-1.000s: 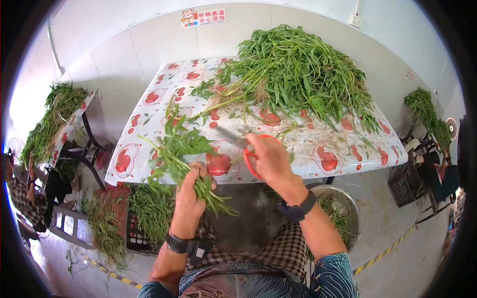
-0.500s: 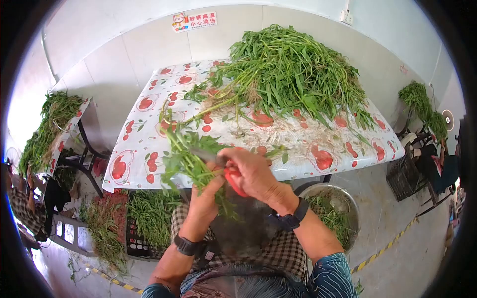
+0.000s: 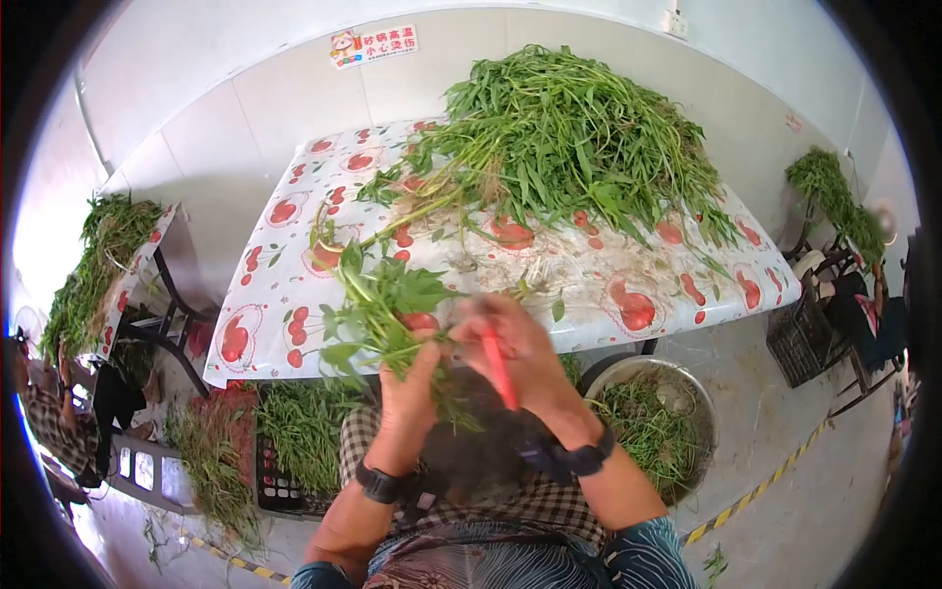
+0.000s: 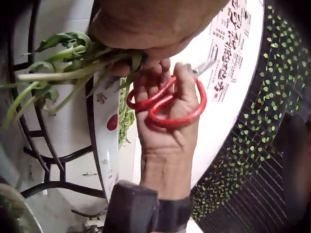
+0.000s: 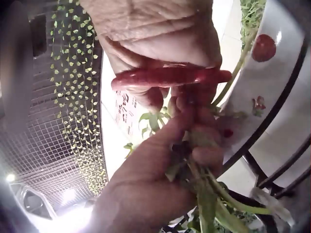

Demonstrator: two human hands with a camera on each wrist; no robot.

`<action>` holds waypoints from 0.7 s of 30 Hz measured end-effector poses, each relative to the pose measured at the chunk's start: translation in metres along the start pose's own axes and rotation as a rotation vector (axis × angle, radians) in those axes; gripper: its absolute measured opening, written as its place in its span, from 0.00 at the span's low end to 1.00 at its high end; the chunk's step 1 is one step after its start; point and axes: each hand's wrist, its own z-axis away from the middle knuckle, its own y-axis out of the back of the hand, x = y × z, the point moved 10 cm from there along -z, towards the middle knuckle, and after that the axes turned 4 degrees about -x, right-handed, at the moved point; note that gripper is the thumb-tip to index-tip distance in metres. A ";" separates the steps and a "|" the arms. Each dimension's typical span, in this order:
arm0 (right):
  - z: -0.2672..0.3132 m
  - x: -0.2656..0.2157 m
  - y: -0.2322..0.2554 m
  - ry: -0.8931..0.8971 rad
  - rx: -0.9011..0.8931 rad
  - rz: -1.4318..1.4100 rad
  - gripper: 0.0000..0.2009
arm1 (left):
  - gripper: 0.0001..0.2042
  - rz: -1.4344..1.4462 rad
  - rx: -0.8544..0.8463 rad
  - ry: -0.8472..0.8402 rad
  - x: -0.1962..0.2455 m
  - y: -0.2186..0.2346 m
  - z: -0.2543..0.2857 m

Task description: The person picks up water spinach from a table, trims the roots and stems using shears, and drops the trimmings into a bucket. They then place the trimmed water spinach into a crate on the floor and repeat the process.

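My left hand [image 3: 410, 388] grips a small bunch of leafy green stems [image 3: 383, 314] above the table's near edge. Cut stem ends [image 4: 48, 75] stick out past the fingers in the left wrist view. Red-handled scissors [image 4: 179, 119] are in my right hand [image 3: 525, 368], their loops lying across the palm and round the thumb. In the left wrist view the metal blades [image 4: 205, 67] point away from the bunch. My right fingertips are close against the left hand, where the right wrist view shows both hands overlapping at the stems.
A big heap of greens [image 3: 589, 147] covers the back of the table [image 3: 265, 294], with root scraps in front. Below stand a metal basin [image 3: 711, 422] of trimmings and a black crate [image 3: 280, 491] of greens. Other people sit at side tables left and right.
My right hand moved left to the bunch with the scissors, whose blades lay over the stems half a second ago. Now the scissors are turned back, and the fingers are beside the left hand.
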 end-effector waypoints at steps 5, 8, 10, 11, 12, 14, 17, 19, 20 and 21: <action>0.065 0.026 0.041 -0.333 -0.006 -0.229 0.39 | 0.12 0.179 -0.028 0.123 0.005 0.016 -0.005; 0.098 0.041 0.055 -0.449 -0.022 -0.075 0.40 | 0.12 0.276 -0.036 0.148 0.001 0.012 -0.005; 0.106 0.052 0.062 -0.483 -0.009 -0.048 0.39 | 0.12 0.299 -0.051 0.170 -0.002 0.005 -0.002; 0.105 0.056 0.065 -0.471 0.003 -0.022 0.38 | 0.11 0.290 -0.053 0.169 -0.005 0.002 -0.001; 0.103 0.057 0.068 -0.457 0.017 0.004 0.38 | 0.11 0.269 -0.066 0.174 -0.006 -0.004 0.002; 0.096 0.048 0.072 -0.415 0.064 0.053 0.36 | 0.11 0.224 -0.091 0.182 -0.007 -0.018 0.009; 0.094 0.048 0.082 -0.380 0.168 -0.014 0.34 | 0.11 0.115 -0.195 0.209 -0.016 -0.034 0.014; 0.098 0.055 0.091 -0.371 0.218 -0.090 0.32 | 0.11 0.024 -0.209 0.250 -0.024 -0.039 0.019; 0.101 0.057 0.095 -0.367 0.242 -0.126 0.31 | 0.11 0.020 -0.216 0.256 -0.027 -0.043 0.020; 0.103 0.054 0.099 -0.351 0.304 -0.125 0.29 | 0.11 0.016 -0.223 0.261 -0.030 -0.047 0.022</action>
